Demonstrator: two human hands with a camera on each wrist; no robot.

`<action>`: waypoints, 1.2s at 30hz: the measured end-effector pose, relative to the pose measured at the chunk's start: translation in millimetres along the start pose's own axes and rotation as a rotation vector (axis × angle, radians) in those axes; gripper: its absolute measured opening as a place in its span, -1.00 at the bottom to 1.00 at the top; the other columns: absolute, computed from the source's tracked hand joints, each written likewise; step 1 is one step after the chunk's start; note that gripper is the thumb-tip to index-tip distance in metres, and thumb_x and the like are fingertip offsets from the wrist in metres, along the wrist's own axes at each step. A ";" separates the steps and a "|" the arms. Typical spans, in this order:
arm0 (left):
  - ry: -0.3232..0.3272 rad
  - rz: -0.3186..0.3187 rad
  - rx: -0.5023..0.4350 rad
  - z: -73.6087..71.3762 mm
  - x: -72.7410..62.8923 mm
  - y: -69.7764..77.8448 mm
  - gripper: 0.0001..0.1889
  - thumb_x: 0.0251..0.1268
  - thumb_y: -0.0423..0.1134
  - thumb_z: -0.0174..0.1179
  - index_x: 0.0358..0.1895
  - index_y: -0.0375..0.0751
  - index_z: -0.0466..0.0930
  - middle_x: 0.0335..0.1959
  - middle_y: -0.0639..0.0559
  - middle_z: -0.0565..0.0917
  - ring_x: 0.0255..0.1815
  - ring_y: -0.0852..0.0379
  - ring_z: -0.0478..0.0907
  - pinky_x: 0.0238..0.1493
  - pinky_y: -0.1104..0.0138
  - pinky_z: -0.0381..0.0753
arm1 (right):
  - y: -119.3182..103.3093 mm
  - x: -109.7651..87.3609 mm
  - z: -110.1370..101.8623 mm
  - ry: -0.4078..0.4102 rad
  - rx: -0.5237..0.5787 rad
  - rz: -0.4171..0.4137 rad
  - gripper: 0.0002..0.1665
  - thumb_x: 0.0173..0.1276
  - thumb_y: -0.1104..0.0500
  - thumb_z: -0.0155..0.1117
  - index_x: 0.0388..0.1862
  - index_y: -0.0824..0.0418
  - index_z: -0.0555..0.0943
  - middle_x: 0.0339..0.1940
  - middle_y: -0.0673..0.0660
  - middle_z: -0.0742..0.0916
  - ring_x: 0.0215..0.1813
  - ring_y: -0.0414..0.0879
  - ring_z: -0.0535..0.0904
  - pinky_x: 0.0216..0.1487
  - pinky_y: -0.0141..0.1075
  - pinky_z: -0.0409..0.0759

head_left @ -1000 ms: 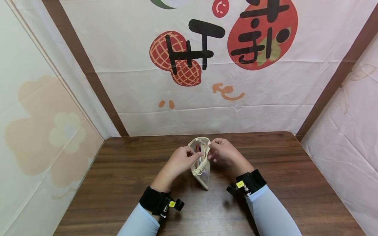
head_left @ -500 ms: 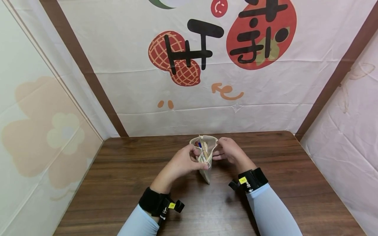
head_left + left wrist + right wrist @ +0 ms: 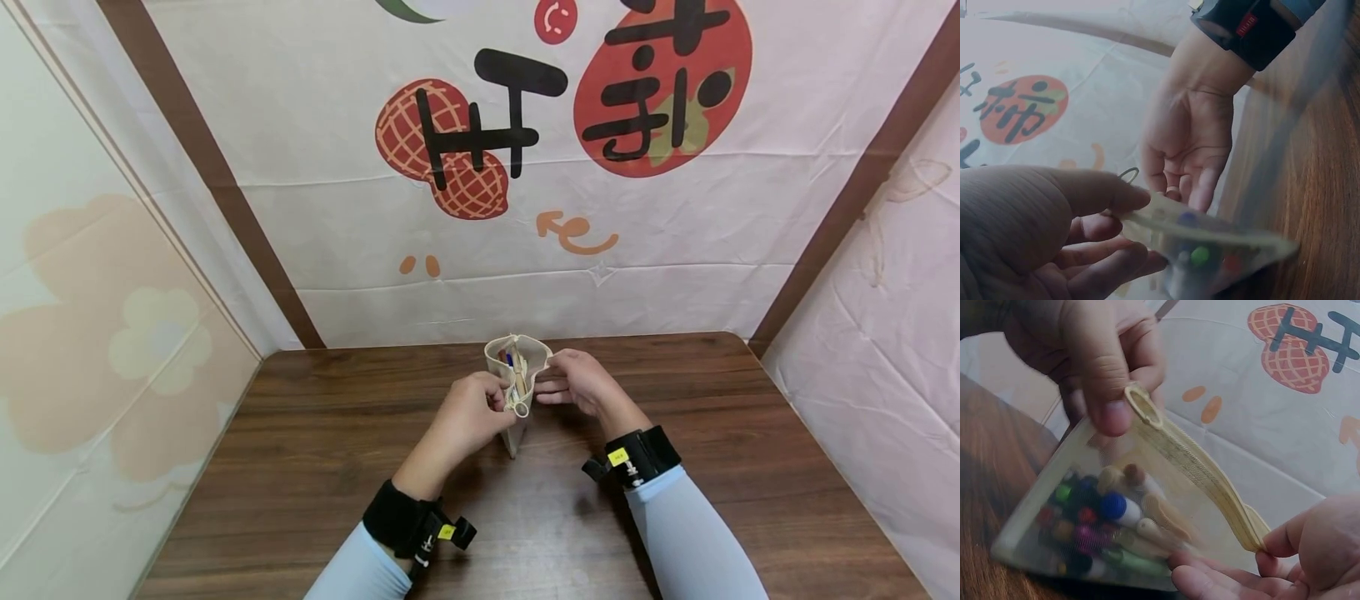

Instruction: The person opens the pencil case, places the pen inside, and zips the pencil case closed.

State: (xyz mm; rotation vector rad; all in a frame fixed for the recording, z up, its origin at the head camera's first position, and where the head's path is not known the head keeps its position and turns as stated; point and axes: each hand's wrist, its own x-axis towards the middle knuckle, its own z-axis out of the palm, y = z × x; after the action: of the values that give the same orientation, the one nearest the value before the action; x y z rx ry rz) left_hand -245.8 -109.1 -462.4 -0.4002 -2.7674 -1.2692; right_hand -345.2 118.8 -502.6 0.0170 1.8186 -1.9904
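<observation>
A translucent cream mesh zip pouch [image 3: 514, 437] stands tilted at the back middle of the table, its mouth spread apart in the head view. Several markers or pens [image 3: 1121, 509] with coloured ends show through the mesh in the right wrist view. My left hand [image 3: 471, 410] pinches the near corner between thumb and fingers, beside the zipper's ring pull [image 3: 1141, 406]. On the other side, my right hand [image 3: 588, 385] pinches the zipper edge [image 3: 1210, 481] with thumb and index finger. Its remaining fingers lie against the pouch's mesh side.
A dark brown wooden table [image 3: 315, 467] lies beneath both hands. Behind it hangs a white printed cloth [image 3: 345, 250], with more pale cloth panels at the left and right. Each wrist wears a black strap [image 3: 401, 518] with a small camera.
The pouch's mouth has been pulled wider. My left hand has shifted from over the opening to the near corner, and my right hand has moved slightly right with the zipper edge.
</observation>
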 end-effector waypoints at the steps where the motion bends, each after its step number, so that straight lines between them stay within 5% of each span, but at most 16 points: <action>1: 0.017 0.015 0.008 -0.1 0.0 0.3 -0.65 0.17 -0.42 0.56 -0.60 -0.11 0.56 0.15 -0.17 0.87 0.15 -0.09 0.80 -0.11 0.32 0.63 | -0.3 -0.6 0.1 -0.009 -0.017 -0.003 -0.79 0.82 0.22 -0.03 0.09 0.34 0.50 0.34 0.45 0.75 -0.03 0.05 0.92 -0.02 -0.10 0.92; 9: 0.086 0.057 0.073 -3.1 0.5 3.4 -0.65 0.25 -0.44 0.52 -0.56 -0.09 0.54 -0.14 -0.02 0.80 -0.25 0.16 0.61 -0.25 0.37 0.56 | -12.4 -14.5 0.0 -0.078 -0.247 0.017 -0.53 0.86 -0.03 0.12 -0.07 0.33 0.72 -0.07 0.25 0.92 -0.08 0.02 0.95 -0.14 -0.16 0.89; 14: 0.099 0.064 0.108 -4.7 -0.9 7.3 -0.63 0.27 -0.45 0.51 -0.56 -0.10 0.53 -0.19 0.02 0.78 -0.32 0.19 0.54 -0.30 0.39 0.52 | -27.4 -30.9 1.4 -0.249 -0.552 -0.036 -0.50 0.77 -0.08 0.32 -0.09 0.35 0.85 -0.13 0.24 0.95 -0.15 0.04 0.94 -0.16 -0.13 0.88; 18: 0.104 0.062 0.122 -4.3 -0.6 8.2 -0.64 0.32 -0.43 0.51 -0.54 -0.08 0.54 -0.24 0.04 0.72 -0.34 0.20 0.50 -0.32 0.40 0.48 | -36.3 -39.4 6.4 -0.372 -0.676 -0.120 -0.56 0.69 -0.02 0.44 0.00 0.39 0.86 -0.16 0.23 0.94 -0.14 0.05 0.94 -0.12 -0.10 0.90; 29: 0.119 0.076 0.131 -4.7 -0.7 7.8 -0.65 0.32 -0.43 0.50 -0.53 -0.07 0.55 -0.30 0.06 0.68 -0.38 0.21 0.47 -0.37 0.41 0.45 | -36.7 -40.7 13.6 -0.400 -0.647 -0.159 -0.76 0.62 0.10 0.51 0.08 0.21 0.90 -0.25 0.16 0.93 -0.24 -0.05 0.91 -0.11 -0.02 0.91; 36: 0.115 0.078 0.149 -5.0 -0.6 7.6 -0.70 0.31 -0.43 0.48 -0.50 -0.07 0.59 -0.26 0.04 0.72 -0.36 0.20 0.50 -0.31 0.39 0.51 | -36.3 -41.0 19.6 -0.388 -0.616 -0.168 -0.75 0.63 0.13 0.50 0.01 0.31 0.89 -0.35 0.08 0.90 -0.33 -0.12 0.84 -0.25 -0.20 0.85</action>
State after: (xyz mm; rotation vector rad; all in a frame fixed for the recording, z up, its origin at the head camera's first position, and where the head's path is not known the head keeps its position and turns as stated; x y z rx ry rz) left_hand -243.4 -108.2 -453.6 -0.4058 -2.6987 -1.0277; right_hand -314.5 114.2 -453.4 -0.6756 2.1194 -1.3236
